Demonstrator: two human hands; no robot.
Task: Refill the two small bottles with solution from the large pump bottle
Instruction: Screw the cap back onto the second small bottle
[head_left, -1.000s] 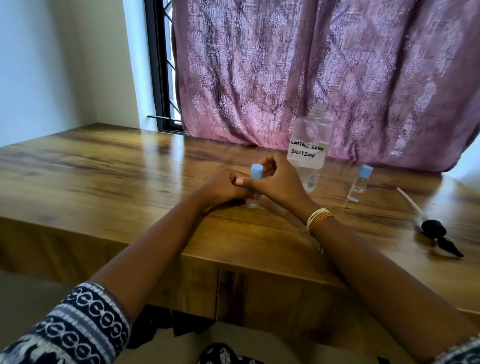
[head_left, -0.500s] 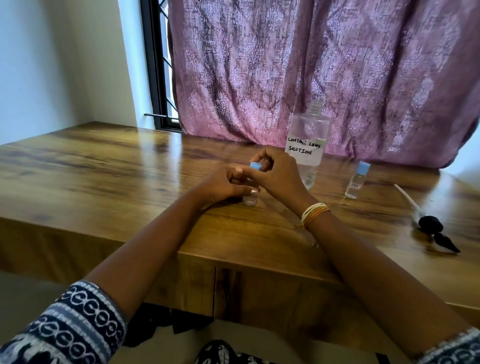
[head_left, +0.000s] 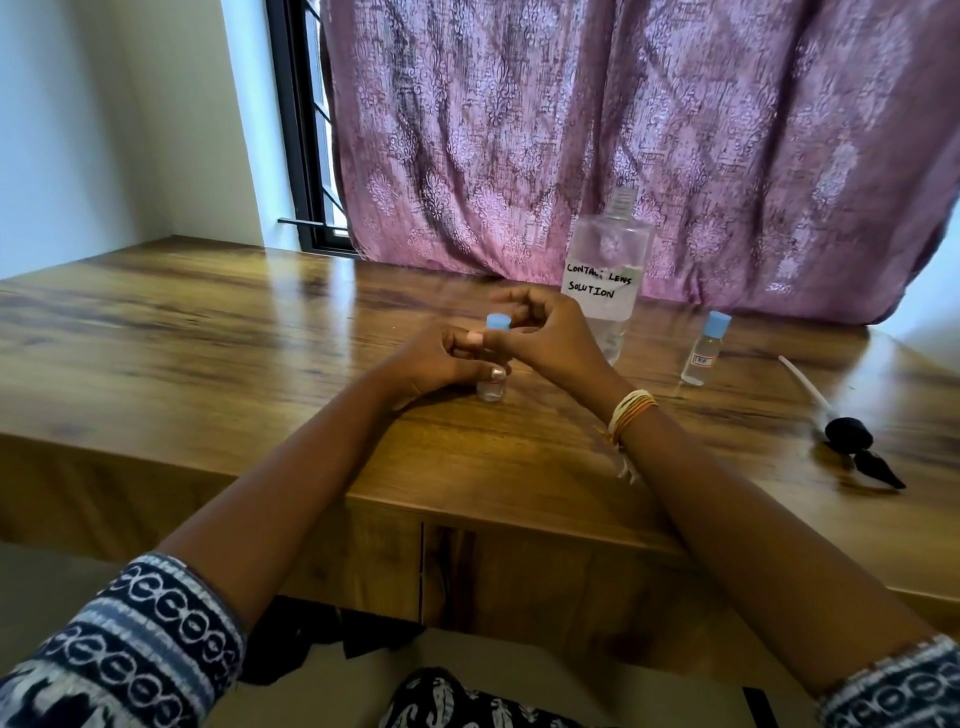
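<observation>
You sit at a broad wooden surface (head_left: 208, 332) with a glossy grain, pushed up to a pale wall and a dark-framed window (head_left: 306, 156). A mauve patterned curtain (head_left: 623, 130) hangs down to the surface's far edge and fills most of the background.

Against that curtain stands the large bottle (head_left: 608, 270) — clear, upright, its neck bare, with a white label hand-lettered "CONTACT LENS SOLUTION". Its black pump head (head_left: 852, 441) lies well apart to your right on the surface, on its side, the white dip tube pointing away from you.

Your left hand (head_left: 436, 364) curls round the body of a small clear bottle (head_left: 491, 387) that stands upright on the surface just in front of the large bottle; that grip is closed on the bottle, thumb across its front. Your right hand (head_left: 545, 338) comes in from the other side — thumb and forefinger pinch the bottle's blue cap (head_left: 497, 321), the remaining fingers raised and loosely spread. Thread bands (head_left: 631, 410) circle your right wrist.

The second small bottle (head_left: 704, 348) stands alone to the right of the large one, blue cap on, a small label on its front. How much liquid either small bottle holds is hard to tell.
</observation>
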